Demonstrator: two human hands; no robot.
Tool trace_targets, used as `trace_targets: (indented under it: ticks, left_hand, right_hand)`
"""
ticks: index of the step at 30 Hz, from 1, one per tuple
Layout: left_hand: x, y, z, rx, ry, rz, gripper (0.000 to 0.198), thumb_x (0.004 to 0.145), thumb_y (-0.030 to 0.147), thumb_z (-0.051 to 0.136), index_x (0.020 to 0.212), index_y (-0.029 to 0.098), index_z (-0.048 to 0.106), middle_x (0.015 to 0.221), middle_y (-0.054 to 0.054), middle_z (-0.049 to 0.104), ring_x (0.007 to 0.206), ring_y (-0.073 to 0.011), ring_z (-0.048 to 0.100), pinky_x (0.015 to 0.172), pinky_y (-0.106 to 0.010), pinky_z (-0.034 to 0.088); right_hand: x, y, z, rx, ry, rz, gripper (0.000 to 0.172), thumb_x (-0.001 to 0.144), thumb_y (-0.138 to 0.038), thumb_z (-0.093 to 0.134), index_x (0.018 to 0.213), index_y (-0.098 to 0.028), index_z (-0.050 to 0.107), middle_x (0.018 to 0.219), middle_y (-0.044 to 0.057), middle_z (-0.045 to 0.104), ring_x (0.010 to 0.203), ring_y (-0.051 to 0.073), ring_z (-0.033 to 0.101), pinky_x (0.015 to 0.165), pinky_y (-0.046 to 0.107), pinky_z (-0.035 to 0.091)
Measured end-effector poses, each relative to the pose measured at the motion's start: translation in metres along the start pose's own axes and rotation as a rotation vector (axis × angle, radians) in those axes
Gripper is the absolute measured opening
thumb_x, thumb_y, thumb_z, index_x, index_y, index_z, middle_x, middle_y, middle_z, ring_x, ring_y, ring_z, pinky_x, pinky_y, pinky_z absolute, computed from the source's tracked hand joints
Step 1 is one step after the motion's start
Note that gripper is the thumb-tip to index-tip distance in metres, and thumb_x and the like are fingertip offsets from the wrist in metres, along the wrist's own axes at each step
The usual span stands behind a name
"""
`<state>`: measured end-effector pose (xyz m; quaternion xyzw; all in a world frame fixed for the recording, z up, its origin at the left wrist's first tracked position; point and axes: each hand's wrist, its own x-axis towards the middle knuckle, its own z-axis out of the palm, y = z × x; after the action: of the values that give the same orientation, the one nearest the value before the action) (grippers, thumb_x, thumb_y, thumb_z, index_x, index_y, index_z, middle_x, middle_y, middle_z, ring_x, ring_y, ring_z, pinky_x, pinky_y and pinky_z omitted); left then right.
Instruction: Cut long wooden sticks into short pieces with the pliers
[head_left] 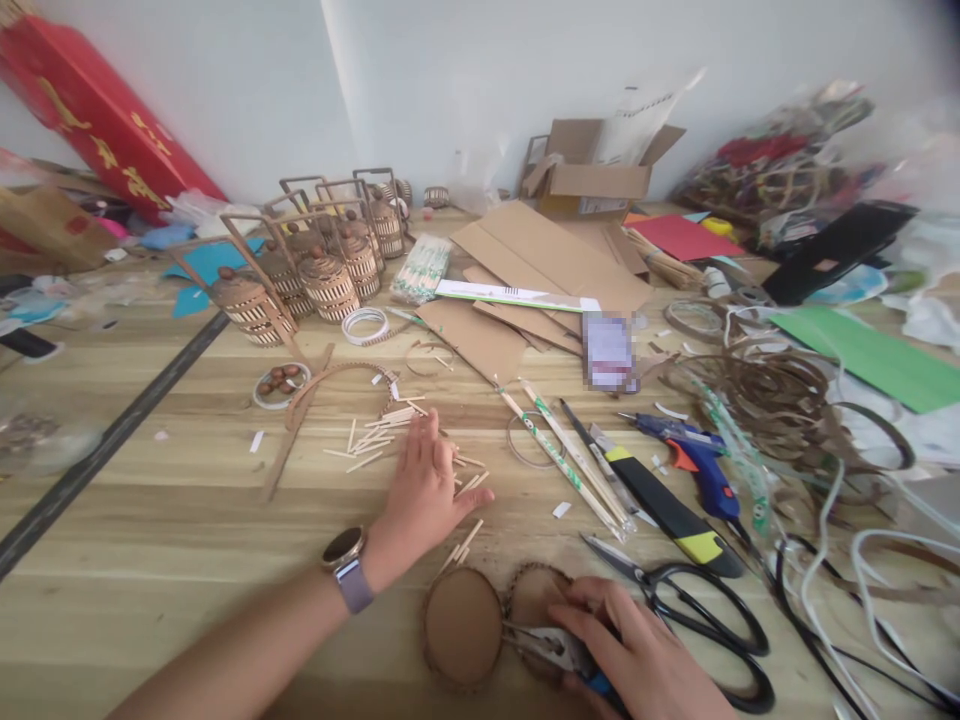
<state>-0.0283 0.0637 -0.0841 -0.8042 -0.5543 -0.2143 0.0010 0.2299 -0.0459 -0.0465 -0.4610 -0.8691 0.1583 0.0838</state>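
From my remote feed I log, beyond the unobscured cardboard disc (463, 625), left hand (424, 482) spread, unclenched, by wooden sticks (373, 430); beside it, right hand (631, 632) gripping pliers (561, 648).

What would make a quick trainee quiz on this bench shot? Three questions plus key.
1. Multiple choice: which tool does the right hand hold? (a) scissors, (b) pliers, (c) glue gun.
2. True or false: a watch is worn on the left wrist.
3. Fill in: short, pale, thin ____ lie scattered around the left hand.

Key: 1. b; 2. true; 3. sticks.
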Motion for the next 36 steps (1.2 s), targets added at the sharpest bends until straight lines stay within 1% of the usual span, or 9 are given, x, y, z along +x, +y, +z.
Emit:
trace_targets:
  ticks: [4, 8, 11, 13, 16, 23, 30, 33, 36]
  left_hand:
    - [0.006, 0.007, 0.001, -0.041, 0.028, 0.004, 0.067, 0.086, 0.064, 0.049, 0.115, 0.004, 0.047, 0.144, -0.04, 0.033, 0.14, -0.0504, 0.026, 0.105, -0.067, 0.035]
    - [-0.001, -0.002, -0.01, -0.099, 0.078, 0.027, 0.079, 0.09, 0.06, 0.047, 0.138, 0.001, 0.025, 0.14, -0.036, 0.042, 0.142, -0.0439, 0.028, 0.108, -0.064, 0.034]
    - [-0.018, -0.025, -0.022, 0.025, 0.094, -0.036, 0.062, 0.089, 0.062, 0.047, 0.124, 0.012, 0.042, 0.15, -0.032, 0.032, 0.143, -0.0485, 0.02, 0.104, -0.071, 0.032]
    - [-0.031, -0.041, -0.026, 0.102, 0.131, -0.118, 0.059, 0.086, 0.064, 0.049, 0.111, 0.01, 0.047, 0.148, -0.037, 0.03, 0.14, -0.054, 0.021, 0.1, -0.075, 0.032]
    - [-0.046, -0.05, -0.028, 0.035, 0.081, -0.081, 0.053, 0.087, 0.06, 0.052, 0.106, 0.011, 0.047, 0.148, -0.038, 0.028, 0.141, -0.0503, 0.023, 0.103, -0.069, 0.037]
    - [-0.035, -0.024, -0.02, -0.131, -0.086, 0.084, 0.071, 0.068, 0.077, 0.059, 0.101, 0.015, 0.046, 0.154, -0.034, 0.017, 0.144, -0.047, 0.016, 0.108, -0.065, 0.035]
    - [0.014, -0.009, -0.005, -0.149, -0.057, 0.114, 0.067, 0.079, 0.069, 0.055, 0.106, 0.009, 0.048, 0.15, -0.038, 0.024, 0.144, -0.0465, 0.016, 0.11, -0.064, 0.032]
    - [0.014, -0.005, -0.013, -0.17, -0.058, 0.122, 0.064, 0.08, 0.068, 0.056, 0.106, 0.011, 0.048, 0.152, -0.035, 0.024, 0.146, -0.0443, 0.013, 0.112, -0.066, 0.027]
    - [0.0, -0.002, -0.023, -0.178, -0.181, 0.177, 0.074, 0.063, 0.074, 0.067, 0.103, 0.014, 0.05, 0.155, -0.031, 0.022, 0.146, -0.046, 0.01, 0.111, -0.07, 0.022]
  right_hand:
    - [0.0, 0.006, 0.001, -0.088, -0.048, -0.04, 0.05, 0.074, -0.017, 0.072, 0.12, -0.03, 0.06, 0.139, 0.012, 0.054, 0.104, 0.028, 0.068, 0.087, 0.035, 0.058]
    - [-0.003, 0.012, 0.004, -0.118, -0.089, -0.082, 0.049, 0.075, -0.017, 0.071, 0.121, -0.032, 0.059, 0.147, 0.01, 0.049, 0.104, 0.027, 0.068, 0.083, 0.035, 0.059]
    - [-0.004, 0.01, 0.006, -0.117, -0.079, -0.016, 0.053, 0.071, -0.012, 0.072, 0.118, -0.032, 0.061, 0.146, 0.009, 0.05, 0.106, 0.029, 0.068, 0.084, 0.037, 0.059]
    - [-0.001, 0.007, 0.004, -0.096, -0.072, 0.011, 0.052, 0.07, -0.013, 0.073, 0.118, -0.031, 0.062, 0.145, 0.01, 0.05, 0.107, 0.03, 0.067, 0.086, 0.038, 0.058]
    - [0.006, 0.003, -0.001, -0.062, -0.092, -0.013, 0.048, 0.073, -0.016, 0.072, 0.118, -0.03, 0.063, 0.144, 0.009, 0.052, 0.111, 0.029, 0.065, 0.089, 0.036, 0.057]
    - [0.014, 0.0, -0.004, -0.052, -0.079, -0.028, 0.046, 0.073, -0.013, 0.07, 0.116, -0.028, 0.063, 0.141, 0.011, 0.054, 0.114, 0.029, 0.064, 0.09, 0.038, 0.056]
    - [0.012, -0.006, 0.001, -0.062, -0.065, 0.005, 0.046, 0.073, -0.013, 0.072, 0.116, -0.028, 0.063, 0.141, 0.011, 0.054, 0.105, 0.029, 0.067, 0.086, 0.04, 0.057]
    - [0.012, -0.008, 0.003, -0.071, -0.022, 0.046, 0.049, 0.07, -0.01, 0.074, 0.114, -0.028, 0.063, 0.139, 0.01, 0.055, 0.107, 0.029, 0.066, 0.087, 0.04, 0.056]
    - [0.013, -0.009, 0.004, -0.072, 0.011, 0.031, 0.048, 0.07, -0.011, 0.074, 0.114, -0.028, 0.063, 0.138, 0.01, 0.056, 0.107, 0.028, 0.065, 0.087, 0.039, 0.056]
